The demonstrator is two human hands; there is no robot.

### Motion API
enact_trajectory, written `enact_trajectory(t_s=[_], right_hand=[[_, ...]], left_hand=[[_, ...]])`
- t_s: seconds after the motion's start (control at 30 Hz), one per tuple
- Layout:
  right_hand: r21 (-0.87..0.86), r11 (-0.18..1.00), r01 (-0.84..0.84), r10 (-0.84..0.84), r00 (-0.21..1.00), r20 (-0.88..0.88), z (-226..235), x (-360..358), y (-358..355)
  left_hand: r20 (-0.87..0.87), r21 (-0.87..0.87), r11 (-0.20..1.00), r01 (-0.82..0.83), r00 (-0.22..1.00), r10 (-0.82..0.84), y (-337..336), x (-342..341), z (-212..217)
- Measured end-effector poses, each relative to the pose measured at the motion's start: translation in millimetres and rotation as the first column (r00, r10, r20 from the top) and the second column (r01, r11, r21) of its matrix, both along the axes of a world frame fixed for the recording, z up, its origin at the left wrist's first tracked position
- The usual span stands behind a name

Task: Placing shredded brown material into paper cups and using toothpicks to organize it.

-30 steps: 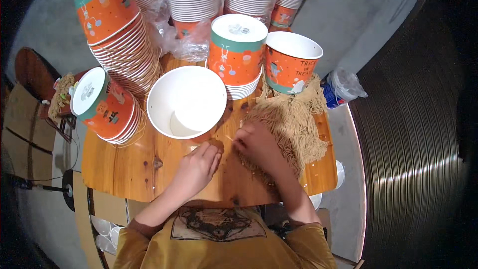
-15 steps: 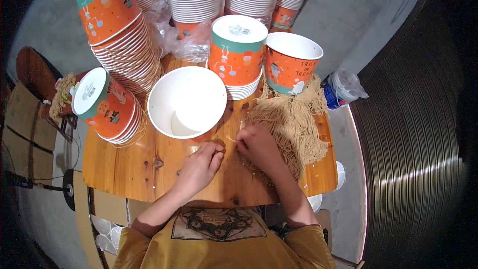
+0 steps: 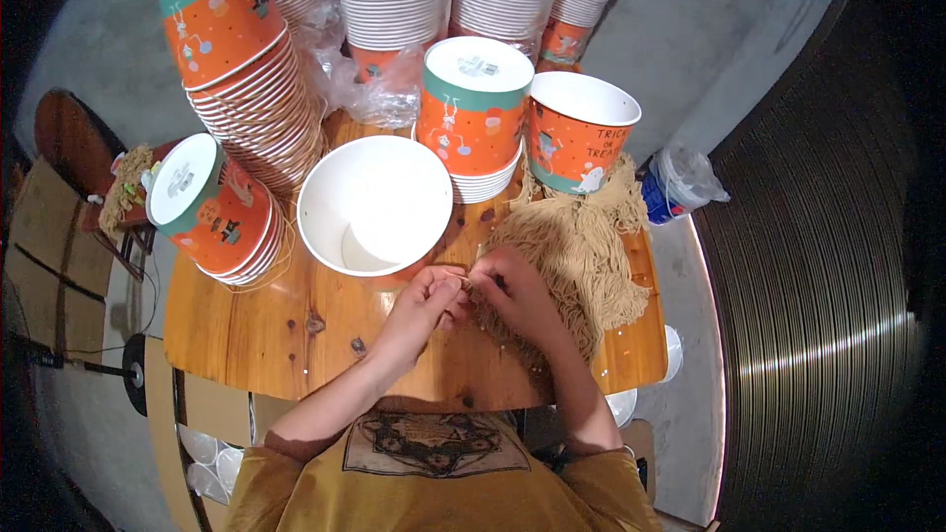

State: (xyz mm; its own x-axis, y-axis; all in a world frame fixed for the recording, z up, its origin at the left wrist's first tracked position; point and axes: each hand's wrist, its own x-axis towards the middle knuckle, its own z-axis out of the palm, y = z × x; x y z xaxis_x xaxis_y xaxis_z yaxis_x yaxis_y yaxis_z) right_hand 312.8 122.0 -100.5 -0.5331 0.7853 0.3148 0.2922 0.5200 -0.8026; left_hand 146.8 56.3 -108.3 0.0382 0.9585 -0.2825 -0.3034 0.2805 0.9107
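My left hand (image 3: 426,298) and right hand (image 3: 512,288) meet, fingers pinched together on one cord from the tan bundle (image 3: 581,246), beside the white bowl (image 3: 374,207).

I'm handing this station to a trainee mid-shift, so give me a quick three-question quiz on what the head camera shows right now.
1. True or false: the open white bowl in front of the person holds a heap of strings.
2. Which hand rests on the pile of tan strings: A) left hand B) right hand C) neither
3. Fill in: both hands meet just below the bowl, pinching a thin ____ between them.

Key
1. False; the bowl looks empty.
2. B
3. string; the pinch is too small to see clearly, so this is a best reading.
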Motion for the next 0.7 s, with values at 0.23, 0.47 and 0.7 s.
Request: enact_trajectory(t_s=[0.23, 0.47, 0.7], right_hand=[[0.058, 0.996, -0.062, 0.055, 0.992, 0.112, -4, -2, -4], [0.306, 0.946, -0.107, 0.055, 0.984, 0.172, 8, -10, -17], [0.009, 0.988, -0.151, 0.151, 0.985, -0.081, 20, -35, -47]], left_hand=[[-0.239, 0.163, 0.984, -0.067, 0.965, 0.105, -7, 5, -4], [-0.749, 0.323, 0.936, 0.140, 0.642, 0.162, -27, -6, 7], [-0.843, 0.429, 0.887, 0.173, 0.429, 0.324, -48, -28, 23]])
